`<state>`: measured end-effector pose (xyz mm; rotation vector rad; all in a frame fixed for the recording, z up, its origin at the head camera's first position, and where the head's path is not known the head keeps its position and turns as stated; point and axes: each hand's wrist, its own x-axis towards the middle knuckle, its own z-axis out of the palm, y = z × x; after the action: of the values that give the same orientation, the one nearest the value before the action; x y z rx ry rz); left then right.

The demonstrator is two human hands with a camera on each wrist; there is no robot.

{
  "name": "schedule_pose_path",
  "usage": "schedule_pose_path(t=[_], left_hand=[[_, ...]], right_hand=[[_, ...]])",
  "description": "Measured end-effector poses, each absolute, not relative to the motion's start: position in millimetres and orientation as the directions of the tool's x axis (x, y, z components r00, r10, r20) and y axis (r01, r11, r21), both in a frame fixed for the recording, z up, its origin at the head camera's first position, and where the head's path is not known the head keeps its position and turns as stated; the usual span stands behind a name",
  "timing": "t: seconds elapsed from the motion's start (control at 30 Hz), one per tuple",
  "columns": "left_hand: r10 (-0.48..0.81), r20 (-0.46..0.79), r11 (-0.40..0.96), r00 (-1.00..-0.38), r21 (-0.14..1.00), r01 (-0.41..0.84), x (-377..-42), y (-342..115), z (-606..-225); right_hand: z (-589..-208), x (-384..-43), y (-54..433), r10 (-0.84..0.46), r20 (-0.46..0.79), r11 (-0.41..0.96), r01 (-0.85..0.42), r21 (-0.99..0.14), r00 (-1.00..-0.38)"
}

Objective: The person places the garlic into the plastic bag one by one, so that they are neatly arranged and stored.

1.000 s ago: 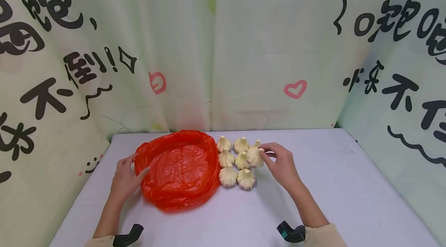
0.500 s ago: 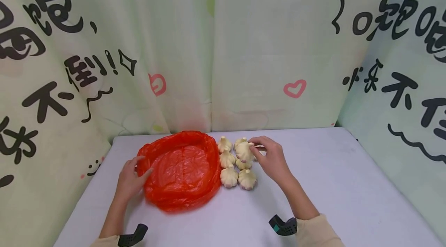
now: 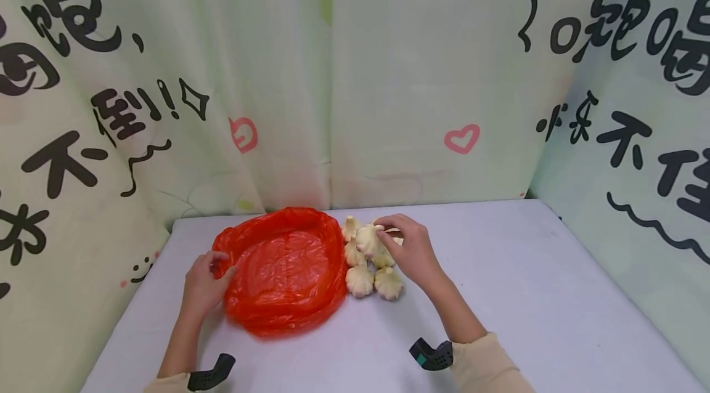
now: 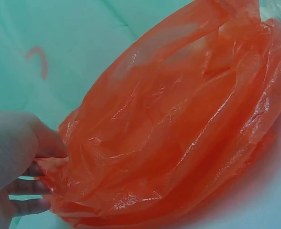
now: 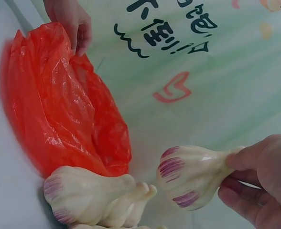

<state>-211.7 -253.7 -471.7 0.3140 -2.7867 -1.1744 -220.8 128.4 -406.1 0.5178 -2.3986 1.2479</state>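
A red plastic bag (image 3: 288, 267) stands with its mouth spread wide on the table, left of the middle. My left hand (image 3: 203, 285) pinches its left rim between thumb and fingers; the left wrist view shows the thin film (image 4: 145, 138) caught there. A garlic bulb (image 5: 190, 176) with purple streaks hangs from my right hand (image 3: 409, 251), which pinches it by the stem. That bulb is held above several other garlic bulbs (image 3: 360, 281) grouped against the bag's right side. The held bulb and hand partly hide those at the back.
The table (image 3: 499, 294) has a white cover. Behind it hangs a pale green curtain (image 3: 388, 72) with black lettering and pink hearts. A black wrist device (image 3: 431, 354) sits on the right wrist, another (image 3: 212, 372) on the left.
My right hand has carried the garlic bulb leftward over the group, from its right edge toward the bag. The left hand still holds the bag's rim. The head view has shifted slightly.
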Motion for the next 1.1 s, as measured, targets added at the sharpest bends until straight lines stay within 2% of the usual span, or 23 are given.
schedule_pose_path(t=[0.33,0.93,1.1], left_hand=[[-0.254,0.0,0.655,-0.967,0.736,-0.171,-208,-257,-475],[-0.237,0.009,0.653,-0.971,0.742,-0.153,-209,-258,-473],[-0.231,-0.011,0.647,-0.973,0.745,-0.162,-209,-260,-472]], right_hand=[[-405,-223,109,-0.147,0.429,0.545,-0.435,-0.717,-0.891],[-404,-231,81,-0.211,0.429,0.505,-0.474,-0.722,-0.878],[-402,-231,70,-0.234,0.394,0.517,-0.457,-0.723,-0.889]])
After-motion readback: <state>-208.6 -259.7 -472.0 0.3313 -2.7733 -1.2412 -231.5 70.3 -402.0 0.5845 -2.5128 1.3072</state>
